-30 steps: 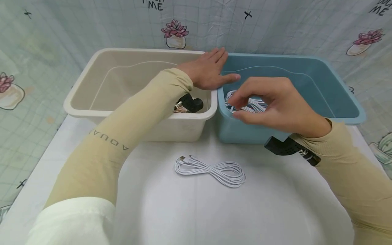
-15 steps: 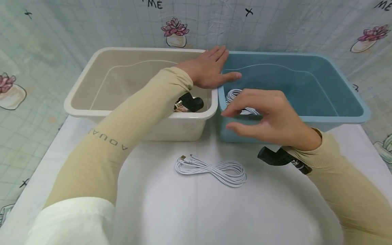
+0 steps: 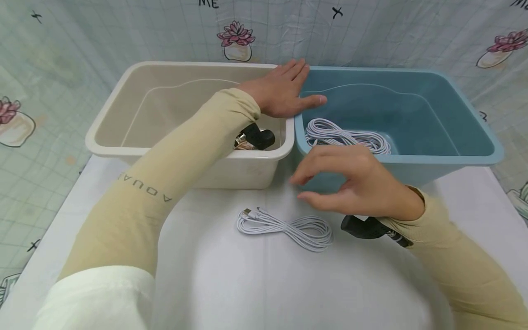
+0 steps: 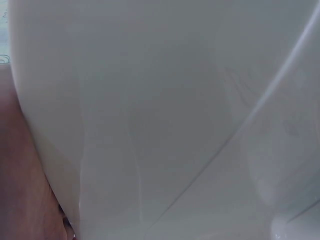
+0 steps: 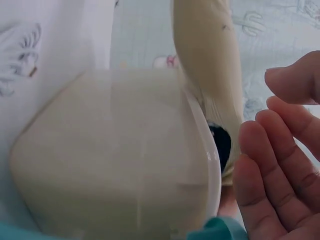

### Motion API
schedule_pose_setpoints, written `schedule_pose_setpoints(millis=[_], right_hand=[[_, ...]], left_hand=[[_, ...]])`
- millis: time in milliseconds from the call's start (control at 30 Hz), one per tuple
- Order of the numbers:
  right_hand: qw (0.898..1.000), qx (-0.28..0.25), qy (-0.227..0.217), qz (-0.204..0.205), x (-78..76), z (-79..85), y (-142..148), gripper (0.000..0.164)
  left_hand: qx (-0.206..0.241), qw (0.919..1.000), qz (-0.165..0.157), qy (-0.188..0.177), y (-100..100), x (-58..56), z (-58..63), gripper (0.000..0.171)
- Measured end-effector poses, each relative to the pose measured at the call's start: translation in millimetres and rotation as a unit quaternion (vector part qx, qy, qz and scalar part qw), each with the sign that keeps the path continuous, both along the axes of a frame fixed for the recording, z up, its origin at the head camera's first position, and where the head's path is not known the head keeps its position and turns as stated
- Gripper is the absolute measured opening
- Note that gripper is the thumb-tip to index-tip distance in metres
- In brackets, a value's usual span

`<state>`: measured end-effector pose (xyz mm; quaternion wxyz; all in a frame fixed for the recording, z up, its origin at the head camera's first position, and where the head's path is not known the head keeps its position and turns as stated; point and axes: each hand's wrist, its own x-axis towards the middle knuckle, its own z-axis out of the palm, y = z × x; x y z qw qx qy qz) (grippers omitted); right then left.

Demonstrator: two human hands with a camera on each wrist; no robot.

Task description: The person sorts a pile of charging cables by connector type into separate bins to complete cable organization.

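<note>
My left hand (image 3: 284, 91) lies flat across the rims where the cream bin (image 3: 111, 110) and the blue bin (image 3: 429, 110) meet, its thumb reaching over the blue one. My right hand (image 3: 354, 183) is in front of the blue bin's near wall, thumb and fingers apart and loosely bent, holding nothing. A bundled white cable (image 3: 288, 229) lies on the white cloth below it. Another white cable bundle (image 3: 346, 137) sits inside the blue bin. In the right wrist view the fingers (image 5: 260, 185) appear beside the cream bin's rim. The left wrist view shows mostly the cream bin's inner wall (image 4: 175, 115).
Something copper-coloured (image 3: 244, 145) shows in the cream bin behind the black wrist camera (image 3: 260, 137). A patterned cloth (image 3: 165, 27) hangs right behind both bins. White cloth (image 3: 264, 288) covers the table in front of them.
My right hand has moved out from over the blue bin, toward me and slightly left, uncovering the cable bundle inside. The left hand stays on the rims. The cable on the table has not moved.
</note>
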<state>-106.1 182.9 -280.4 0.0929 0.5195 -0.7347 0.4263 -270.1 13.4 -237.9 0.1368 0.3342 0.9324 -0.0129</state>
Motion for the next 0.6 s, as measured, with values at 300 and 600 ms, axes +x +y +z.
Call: schedule_pose_setpoints(millis=[300,600], right_hand=[[0.999,0.016,-0.042,0.022,7.2,-18.6,-9,0.019],[0.997,0.031,-0.061,0.026,3.4,-36.9,-14,0.025]], left_hand=[[0.001,1.0000,0.002,0.000,0,1.6,-0.1,0.094],[-0.004,1.0000,0.002,0.005,0,1.2,-1.1,0.093]])
